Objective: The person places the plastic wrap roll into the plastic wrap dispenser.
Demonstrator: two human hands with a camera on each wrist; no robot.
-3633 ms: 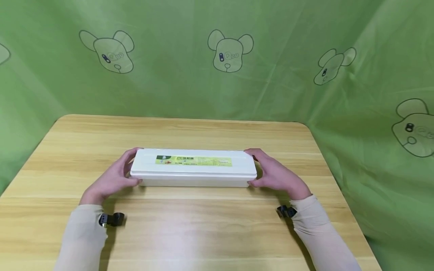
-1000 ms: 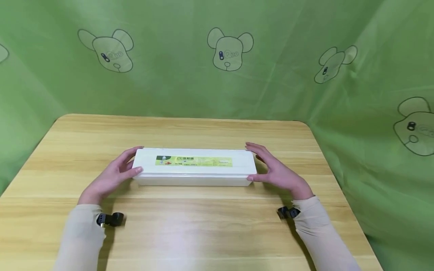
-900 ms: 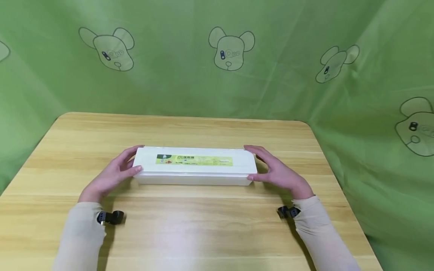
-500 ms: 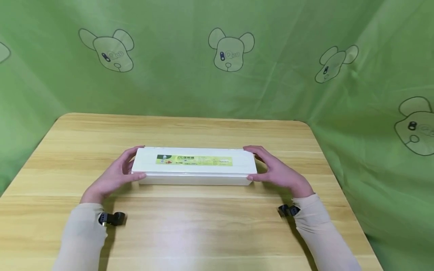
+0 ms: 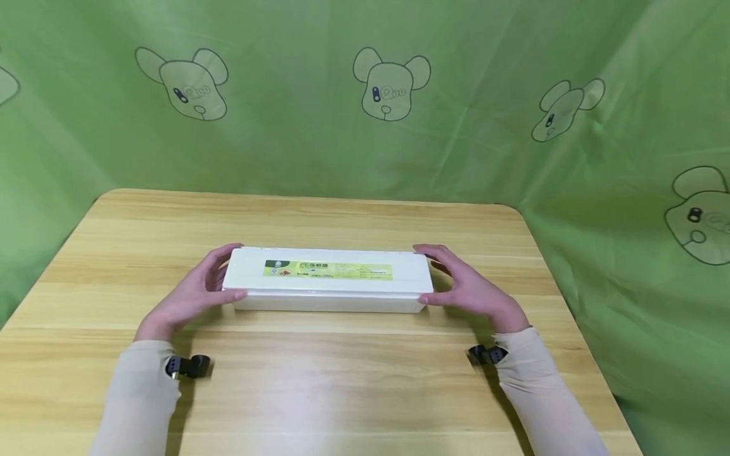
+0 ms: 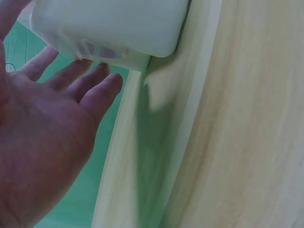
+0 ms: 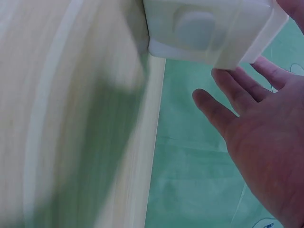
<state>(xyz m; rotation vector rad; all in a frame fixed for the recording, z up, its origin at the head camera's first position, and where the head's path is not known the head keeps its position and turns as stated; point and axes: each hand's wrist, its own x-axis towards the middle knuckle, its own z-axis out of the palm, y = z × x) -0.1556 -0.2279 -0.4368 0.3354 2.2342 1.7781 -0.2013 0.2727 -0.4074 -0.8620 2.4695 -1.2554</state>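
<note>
A long white cling film box point(image 5: 327, 300) with a green and yellow label point(image 5: 328, 269) lies on the wooden table, its lid down. My left hand point(image 5: 191, 294) holds its left end, thumb along the front edge just under the lid and fingers behind the back corner. At the opposite end, my right hand point(image 5: 476, 292) holds the box with the thumb at the front right corner and the fingers at the rear edge. Both palms stand off the box's ends. In the left wrist view, fingertips touch the box point(image 6: 109, 28); the right wrist view shows a round mark on its end.
The wooden table point(image 5: 319, 392) has rounded far corners. Green curtains point(image 5: 285, 152) printed with bear heads stand behind it and along both sides. A small black wrist camera point(image 5: 194, 366) sits on the left sleeve, another camera point(image 5: 481, 354) on the right.
My left thumb has slid from the lid's front left corner down to the front edge. The right fingers, briefly raised, have settled back at the rear edge. The box has hardly moved.
</note>
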